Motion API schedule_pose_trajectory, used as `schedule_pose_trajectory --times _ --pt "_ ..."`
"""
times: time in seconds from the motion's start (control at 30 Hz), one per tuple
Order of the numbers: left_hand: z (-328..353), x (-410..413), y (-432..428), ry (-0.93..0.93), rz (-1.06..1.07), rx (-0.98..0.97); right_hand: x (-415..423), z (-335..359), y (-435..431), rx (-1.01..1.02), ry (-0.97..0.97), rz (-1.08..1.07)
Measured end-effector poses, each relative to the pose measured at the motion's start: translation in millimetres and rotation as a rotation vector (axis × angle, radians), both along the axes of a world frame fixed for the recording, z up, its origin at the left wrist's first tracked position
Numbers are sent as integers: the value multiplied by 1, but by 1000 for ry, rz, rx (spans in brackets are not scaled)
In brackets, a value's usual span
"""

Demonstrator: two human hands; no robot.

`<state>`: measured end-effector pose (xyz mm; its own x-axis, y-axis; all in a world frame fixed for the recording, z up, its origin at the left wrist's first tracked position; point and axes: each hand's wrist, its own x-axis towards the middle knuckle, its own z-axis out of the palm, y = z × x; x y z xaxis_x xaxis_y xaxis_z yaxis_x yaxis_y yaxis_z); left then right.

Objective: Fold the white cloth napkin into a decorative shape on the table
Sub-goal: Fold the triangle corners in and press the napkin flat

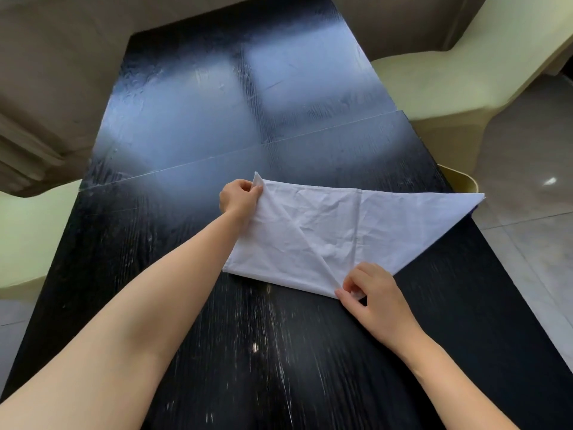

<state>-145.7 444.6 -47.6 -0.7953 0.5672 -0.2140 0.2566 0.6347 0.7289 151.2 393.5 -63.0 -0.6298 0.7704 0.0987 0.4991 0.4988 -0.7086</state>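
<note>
**Soft napkin pinned at two corners, mid-fold**

I have the white cloth napkin lying on the glossy black wood-grain counter, right of centre. Its long right tip reaches the counter's right edge and seems to pass just over it. It is already folded into layers, and a diagonal edge runs from its far-left corner down to its near point.

The left hand has its grip pinched on that far-left corner, which stands a little off the counter. The right hand pinches the near point between thumb and fingertips, low against the counter.

I judge the cloth light, thin and limp. It is wrinkled all over and will sag wherever it is not held. On this shiny top I expect it to slide rather than stay put, so one grip should anchor it while the other moves. Corners and folded edges are the places to take hold. A pinch in the middle would only bunch the layers. Creases will need pressing flat to keep. Nothing here is fragile.

As for containers, the only candidate is a pale yellow curved rim just beyond the counter's right edge. I cannot tell whether it is a tub or a chair back, and its inside is hidden.
</note>
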Motion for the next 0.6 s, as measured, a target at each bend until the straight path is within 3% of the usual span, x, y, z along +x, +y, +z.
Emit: schedule_pose_trajectory --times 0.23,0.3,0.37,0.47,0.53,0.6 --pt "-1 0 -5 113 5 -17 0 3 -2 7 -28 -6" --pt "2 3 -6 233 7 -54 -1 3 -3 4 -40 -8" --pt "6 17 -12 453 -109 -76 -2 2 -2 2 -40 -21" --pt "-3 53 -37 713 -472 -23 -2 1 -3 -7 -28 -51" --pt "-17 70 -54 707 -635 -139 -1 0 -3 5 -36 -53" --pt "-28 72 -61 609 -633 -252 -1 0 -3 28 -46 -53"
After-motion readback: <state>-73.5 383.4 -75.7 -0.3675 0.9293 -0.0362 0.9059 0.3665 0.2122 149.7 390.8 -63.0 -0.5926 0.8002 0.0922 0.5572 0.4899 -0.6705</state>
